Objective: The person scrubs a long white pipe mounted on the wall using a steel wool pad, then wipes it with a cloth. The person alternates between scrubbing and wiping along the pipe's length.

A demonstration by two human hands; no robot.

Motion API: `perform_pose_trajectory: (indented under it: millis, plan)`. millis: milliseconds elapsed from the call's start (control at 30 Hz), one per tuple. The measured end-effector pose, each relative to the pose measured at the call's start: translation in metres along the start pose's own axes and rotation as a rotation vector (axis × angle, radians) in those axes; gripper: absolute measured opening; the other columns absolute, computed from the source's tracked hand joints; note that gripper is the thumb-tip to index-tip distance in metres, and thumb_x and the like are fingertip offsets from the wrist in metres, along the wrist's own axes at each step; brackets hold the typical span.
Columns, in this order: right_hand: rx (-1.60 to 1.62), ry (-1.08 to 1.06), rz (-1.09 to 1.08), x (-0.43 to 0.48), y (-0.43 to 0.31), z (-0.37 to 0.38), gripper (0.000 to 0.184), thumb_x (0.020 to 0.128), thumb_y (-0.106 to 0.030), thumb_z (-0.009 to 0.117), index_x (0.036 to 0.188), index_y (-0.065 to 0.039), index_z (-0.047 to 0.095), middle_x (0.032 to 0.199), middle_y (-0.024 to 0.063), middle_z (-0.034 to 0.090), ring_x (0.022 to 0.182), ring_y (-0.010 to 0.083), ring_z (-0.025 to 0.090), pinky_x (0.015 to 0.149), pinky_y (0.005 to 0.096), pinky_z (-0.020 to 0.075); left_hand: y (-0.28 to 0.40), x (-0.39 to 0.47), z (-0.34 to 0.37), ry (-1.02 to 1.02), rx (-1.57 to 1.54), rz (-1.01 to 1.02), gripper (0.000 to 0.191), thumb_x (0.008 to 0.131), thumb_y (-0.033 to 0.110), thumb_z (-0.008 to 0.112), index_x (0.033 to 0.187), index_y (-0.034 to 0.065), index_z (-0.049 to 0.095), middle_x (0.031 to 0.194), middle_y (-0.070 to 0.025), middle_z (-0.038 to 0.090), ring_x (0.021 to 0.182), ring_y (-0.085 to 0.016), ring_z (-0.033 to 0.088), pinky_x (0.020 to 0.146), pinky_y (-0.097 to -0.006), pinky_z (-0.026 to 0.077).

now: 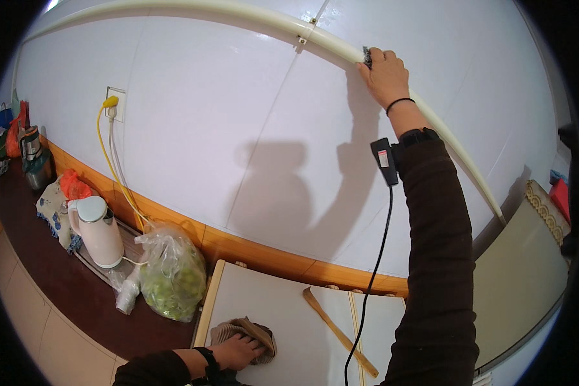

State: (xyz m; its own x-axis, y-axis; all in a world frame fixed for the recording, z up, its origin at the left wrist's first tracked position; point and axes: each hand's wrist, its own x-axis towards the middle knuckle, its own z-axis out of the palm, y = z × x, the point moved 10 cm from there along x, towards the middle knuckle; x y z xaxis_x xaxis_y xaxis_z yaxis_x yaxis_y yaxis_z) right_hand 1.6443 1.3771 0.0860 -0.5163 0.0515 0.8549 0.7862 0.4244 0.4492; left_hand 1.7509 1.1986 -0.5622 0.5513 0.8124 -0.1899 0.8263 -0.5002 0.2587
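Note:
High on the wall my right hand (385,77) holds a dark scouring pad (366,57) against a cream-white pipe (335,44). The pad looks like steel wool; most of it is hidden under my fingers. Below, my left hand (239,350) lies on a bunched brown striped cloth (229,329), its fingertips at a fold. Under the cloth is a white cabinet top (270,301) with pale wooden edging. A wooden back scratcher (337,330) lies slantwise on that top, to the right of the cloth.
A black cable (379,251) hangs from a device at my right wrist. Left of the cabinet stand a bag of green fruit (171,280) and an electric kettle (96,234) on a tray. Cords run to a wall socket (117,103). A beige-covered panel (516,270) stands at right.

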Motion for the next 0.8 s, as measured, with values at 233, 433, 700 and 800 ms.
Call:
perform_pose_trajectory:
  millis: [233,433,700,800]
  plan:
    - [0.067,0.176,-0.08,0.016,-0.069,-0.01,0.049,0.082,-0.025,0.057,0.128,-0.016,0.045,0.115,0.0146,0.052,0.105,0.0349,0.053,0.091,0.0504,0.0396,0.003,-0.002,-0.003,0.114,0.006,0.001,0.053,0.09,0.017,0.036,0.143,0.0119,0.031,0.141,-0.0135,0.038,0.127,-0.035,0.036,0.102,-0.0505,0.027]
    - [-0.064,-0.028,-0.113,-0.002,-0.028,0.005,0.062,0.081,-0.013,0.053,0.139,-0.014,0.031,0.121,0.0205,0.048,0.109,0.0358,0.051,0.096,0.0469,0.0369,0.002,-0.004,-0.002,0.068,-0.014,-0.009,0.052,0.091,0.018,0.036,0.142,0.011,0.032,0.141,-0.0139,0.038,0.129,-0.033,0.035,0.104,-0.0487,0.026]
    - [-0.167,-0.186,-0.183,-0.018,0.006,-0.005,0.065,0.086,-0.01,0.051,0.144,-0.016,0.023,0.116,0.0228,0.052,0.108,0.037,0.055,0.082,0.0427,0.0494,0.005,-0.009,-0.004,-0.003,0.016,-0.021,0.055,0.09,0.019,0.039,0.143,0.0114,0.03,0.142,-0.0149,0.036,0.13,-0.034,0.034,0.106,-0.0487,0.024]
    - [-0.215,-0.263,-0.174,-0.01,0.004,-0.011,0.062,0.084,-0.012,0.055,0.14,-0.02,0.031,0.111,0.0179,0.056,0.1,0.034,0.059,0.077,0.0407,0.0512,0.007,-0.012,-0.012,0.054,0.046,-0.003,0.055,0.089,0.019,0.041,0.143,0.0104,0.031,0.141,-0.0148,0.037,0.129,-0.034,0.034,0.105,-0.048,0.025]
